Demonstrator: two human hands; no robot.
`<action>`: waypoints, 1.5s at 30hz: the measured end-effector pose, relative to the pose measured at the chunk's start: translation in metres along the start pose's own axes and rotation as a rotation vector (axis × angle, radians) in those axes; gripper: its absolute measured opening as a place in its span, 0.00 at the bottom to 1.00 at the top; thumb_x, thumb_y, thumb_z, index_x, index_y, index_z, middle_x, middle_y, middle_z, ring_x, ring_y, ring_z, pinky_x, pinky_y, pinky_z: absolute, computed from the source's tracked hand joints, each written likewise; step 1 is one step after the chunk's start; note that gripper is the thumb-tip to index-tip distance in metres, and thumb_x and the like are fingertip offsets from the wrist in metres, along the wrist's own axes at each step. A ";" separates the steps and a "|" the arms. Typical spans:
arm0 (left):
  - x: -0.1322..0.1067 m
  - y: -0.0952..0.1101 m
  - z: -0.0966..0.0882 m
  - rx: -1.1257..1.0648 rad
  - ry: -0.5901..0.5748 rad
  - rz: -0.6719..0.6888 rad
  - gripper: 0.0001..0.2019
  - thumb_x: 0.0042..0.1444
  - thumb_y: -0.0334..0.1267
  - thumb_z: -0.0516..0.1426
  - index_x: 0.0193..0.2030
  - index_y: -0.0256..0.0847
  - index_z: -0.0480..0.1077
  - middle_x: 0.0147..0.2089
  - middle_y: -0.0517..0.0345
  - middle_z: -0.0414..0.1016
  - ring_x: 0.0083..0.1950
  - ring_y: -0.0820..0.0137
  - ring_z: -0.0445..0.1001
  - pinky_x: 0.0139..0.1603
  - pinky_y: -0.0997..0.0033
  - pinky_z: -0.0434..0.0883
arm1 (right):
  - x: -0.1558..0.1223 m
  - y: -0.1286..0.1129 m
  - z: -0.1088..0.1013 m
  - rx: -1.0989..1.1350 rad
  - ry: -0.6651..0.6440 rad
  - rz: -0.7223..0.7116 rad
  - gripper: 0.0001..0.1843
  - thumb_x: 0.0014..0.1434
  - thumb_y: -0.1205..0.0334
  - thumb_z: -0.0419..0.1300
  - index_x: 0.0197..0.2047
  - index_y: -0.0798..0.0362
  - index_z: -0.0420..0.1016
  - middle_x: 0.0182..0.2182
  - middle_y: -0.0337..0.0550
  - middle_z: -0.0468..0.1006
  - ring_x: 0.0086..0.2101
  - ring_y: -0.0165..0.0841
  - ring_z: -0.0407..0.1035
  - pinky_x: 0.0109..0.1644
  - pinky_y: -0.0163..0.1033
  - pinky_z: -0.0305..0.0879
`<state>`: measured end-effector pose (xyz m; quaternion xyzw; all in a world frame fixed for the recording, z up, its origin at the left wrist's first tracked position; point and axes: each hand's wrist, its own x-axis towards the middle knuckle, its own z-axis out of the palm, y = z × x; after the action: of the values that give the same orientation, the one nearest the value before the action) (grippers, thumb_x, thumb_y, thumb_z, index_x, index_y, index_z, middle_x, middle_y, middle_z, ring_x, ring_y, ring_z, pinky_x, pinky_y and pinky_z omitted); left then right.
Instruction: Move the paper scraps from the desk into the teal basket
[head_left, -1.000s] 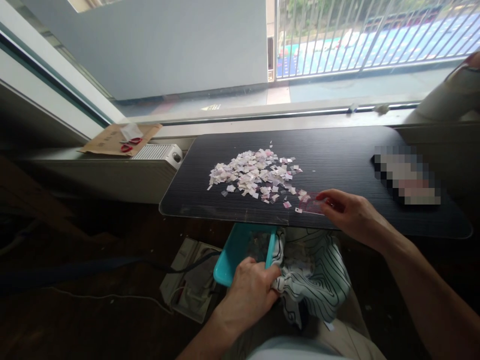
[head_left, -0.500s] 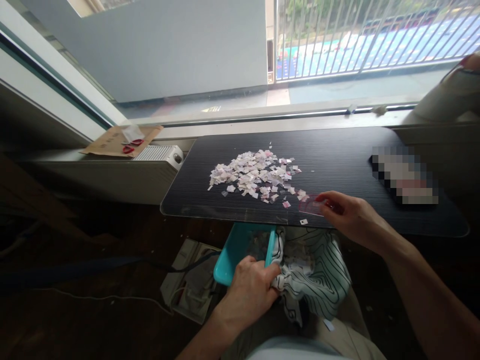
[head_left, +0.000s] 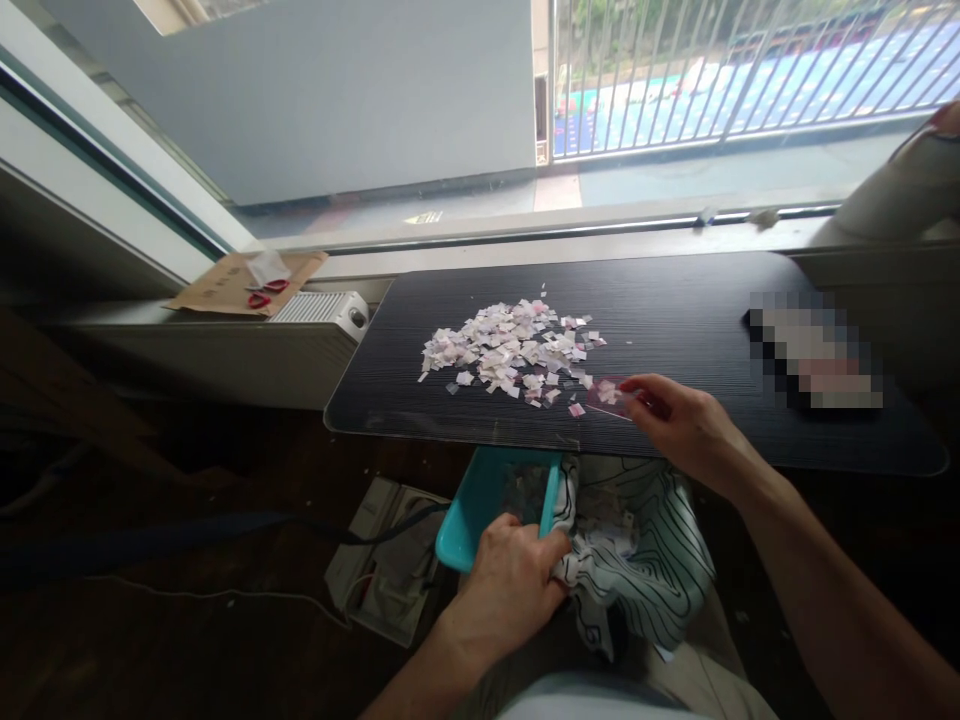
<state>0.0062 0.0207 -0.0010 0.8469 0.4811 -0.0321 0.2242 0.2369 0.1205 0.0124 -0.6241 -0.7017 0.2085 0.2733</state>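
My right hand (head_left: pixel 679 420) pinches a thin, see-through pink plastic piece (head_left: pixel 611 410) low over the black tabletop (head_left: pixel 697 320). Its left end overlaps a few scraps at the near right edge of a pile of small whitish and pink paper scraps (head_left: pixel 510 345). Below the table's front edge, my left hand (head_left: pixel 517 575) is closed around the rim of a turquoise plastic tub (head_left: pixel 459 525), with the edge of a patterned cloth bag (head_left: pixel 667 550) beside its fingers. Pale scraps lie inside the tub and the bag. My left fingertips are partly hidden.
A dark, pixelated object (head_left: pixel 817 350) lies on the table's right. Red-handled scissors (head_left: pixel 268 293) rest on a brown envelope (head_left: pixel 217 285) on the sill, by a white radiator (head_left: pixel 322 308). Below left are a pale box (head_left: pixel 390 590) and a white cable (head_left: pixel 217 596).
My right hand has moved slightly left with the pink piece, reaching the scraps there. A lone scrap near the table's front edge no longer shows. My left hand keeps its hold.
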 end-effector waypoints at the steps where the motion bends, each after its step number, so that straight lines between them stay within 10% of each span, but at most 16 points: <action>1: 0.000 0.000 0.000 0.001 0.004 0.002 0.02 0.53 0.36 0.56 0.33 0.42 0.69 0.27 0.60 0.73 0.32 0.67 0.72 0.39 0.68 0.61 | 0.002 -0.001 0.003 0.003 -0.003 -0.004 0.15 0.56 0.55 0.54 0.44 0.50 0.75 0.26 0.39 0.76 0.24 0.30 0.68 0.28 0.34 0.60; 45: 0.008 -0.010 -0.006 0.017 -0.017 0.055 0.03 0.53 0.36 0.56 0.34 0.42 0.70 0.28 0.58 0.74 0.32 0.66 0.73 0.41 0.67 0.62 | 0.003 -0.015 0.010 0.018 -0.003 0.064 0.14 0.56 0.55 0.54 0.43 0.51 0.74 0.25 0.38 0.75 0.24 0.29 0.67 0.29 0.34 0.60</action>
<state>0.0014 0.0336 -0.0008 0.8614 0.4553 -0.0370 0.2220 0.2191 0.1217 0.0144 -0.6432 -0.6800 0.2245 0.2711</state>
